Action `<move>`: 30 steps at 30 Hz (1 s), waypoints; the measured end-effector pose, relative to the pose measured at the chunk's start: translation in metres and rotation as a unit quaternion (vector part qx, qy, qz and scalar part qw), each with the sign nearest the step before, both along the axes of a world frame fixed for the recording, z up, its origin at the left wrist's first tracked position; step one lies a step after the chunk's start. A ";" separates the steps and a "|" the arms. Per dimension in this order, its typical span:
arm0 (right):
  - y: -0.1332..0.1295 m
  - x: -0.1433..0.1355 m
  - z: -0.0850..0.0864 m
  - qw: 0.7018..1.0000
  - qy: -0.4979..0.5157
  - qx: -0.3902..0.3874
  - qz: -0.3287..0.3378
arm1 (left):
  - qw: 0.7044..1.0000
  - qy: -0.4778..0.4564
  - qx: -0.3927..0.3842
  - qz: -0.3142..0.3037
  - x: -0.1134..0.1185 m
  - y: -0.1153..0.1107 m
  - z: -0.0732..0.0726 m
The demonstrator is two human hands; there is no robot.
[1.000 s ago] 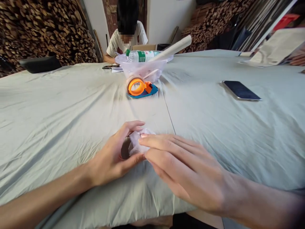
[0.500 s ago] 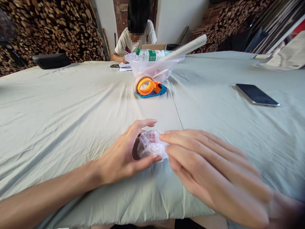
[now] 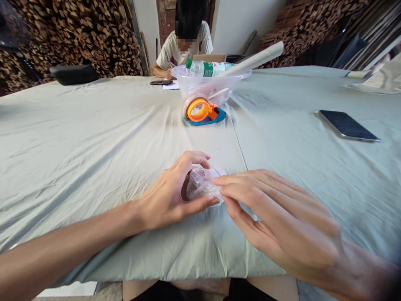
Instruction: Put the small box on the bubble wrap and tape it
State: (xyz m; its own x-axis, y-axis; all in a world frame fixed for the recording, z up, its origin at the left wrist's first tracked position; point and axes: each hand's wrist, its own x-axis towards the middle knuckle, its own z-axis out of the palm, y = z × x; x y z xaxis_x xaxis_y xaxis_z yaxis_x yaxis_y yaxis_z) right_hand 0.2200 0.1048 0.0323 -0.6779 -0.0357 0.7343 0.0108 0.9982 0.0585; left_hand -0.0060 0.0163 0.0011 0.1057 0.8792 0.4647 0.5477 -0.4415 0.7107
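One bubble-wrap bundle (image 3: pixel 204 184) lies on the cloth (image 3: pixel 125 138) near our edge, between our hands. Our left hand (image 3: pixel 171 190) curves around it in a wide C, thumb and fingers well parted. Our right hand (image 3: pixel 282 221) is loosely extended, fingertips at its right side; we cannot tell whether they grip. Beyond sit the tape dispenser (image 3: pixel 200 112) and the basin (image 3: pixel 203 85) with a bottle (image 3: pixel 208 68). A phone (image 3: pixel 347 125) lies to the right.
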 end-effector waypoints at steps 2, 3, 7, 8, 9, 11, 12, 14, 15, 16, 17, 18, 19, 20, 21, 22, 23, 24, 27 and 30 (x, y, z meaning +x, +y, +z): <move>-0.001 -0.001 -0.003 1.000 0.001 0.003 -0.002 | 1.000 0.010 0.018 -0.013 0.000 0.000 0.000; -0.002 -0.001 -0.004 1.000 0.001 0.002 -0.006 | 0.999 0.015 0.024 -0.018 -0.001 0.000 0.000; -0.005 -0.003 -0.003 1.000 0.005 0.000 -0.018 | 0.999 0.033 0.025 -0.020 -0.001 0.001 0.000; -0.005 -0.002 -0.002 1.000 0.004 -0.001 -0.021 | 0.999 0.036 0.025 -0.020 -0.002 0.000 0.001; -0.006 -0.001 -0.002 1.000 -0.001 -0.004 -0.025 | 0.999 0.039 0.026 -0.022 -0.002 0.000 0.001; -0.007 0.001 -0.003 1.000 -0.009 -0.010 -0.026 | 0.998 0.041 0.031 -0.024 -0.002 0.000 0.002; -0.007 0.003 -0.004 1.000 -0.010 -0.011 -0.025 | 0.998 0.042 0.036 -0.025 -0.001 0.000 0.002; -0.008 0.007 -0.005 1.000 -0.015 -0.006 -0.025 | 0.998 0.041 0.045 -0.025 -0.001 -0.001 0.003; -0.008 0.008 -0.006 1.000 -0.015 0.004 -0.027 | 0.998 0.042 0.046 -0.024 -0.001 -0.001 0.003; -0.008 0.010 -0.006 0.999 -0.016 0.015 -0.031 | 0.998 0.042 0.046 -0.023 -0.001 -0.001 0.003; -0.009 0.011 -0.006 0.999 -0.021 0.026 -0.035 | 0.998 0.043 0.044 -0.021 -0.001 -0.001 0.003; -0.009 0.012 -0.006 0.998 -0.022 0.037 -0.037 | 0.998 0.043 0.042 -0.019 -0.001 -0.001 0.003; -0.009 0.012 -0.005 0.998 -0.023 0.045 -0.037 | 0.998 0.042 0.040 -0.019 -0.001 -0.001 0.003; -0.009 0.013 -0.005 0.998 -0.025 0.047 -0.036 | 0.998 0.043 0.038 -0.019 -0.002 -0.001 0.003; -0.010 0.014 -0.004 0.998 -0.026 0.045 -0.033 | 0.998 0.045 0.036 -0.021 -0.002 -0.001 0.003; -0.010 0.015 -0.005 0.998 -0.024 0.041 -0.029 | 0.998 0.048 0.035 -0.023 -0.002 -0.001 0.003; -0.010 0.016 -0.005 0.999 -0.021 0.036 -0.026 | 0.998 0.051 0.034 -0.027 -0.003 -0.001 0.002; -0.010 0.017 -0.005 0.999 -0.019 0.030 -0.023 | 0.998 0.054 0.032 -0.030 -0.003 -0.001 0.002; -0.012 0.018 -0.006 0.999 -0.026 0.019 -0.014 | 0.997 0.059 0.026 -0.030 -0.004 -0.002 0.002; -0.014 0.016 -0.002 0.999 -0.035 0.011 -0.008 | 0.998 0.053 0.025 -0.028 -0.002 -0.004 0.002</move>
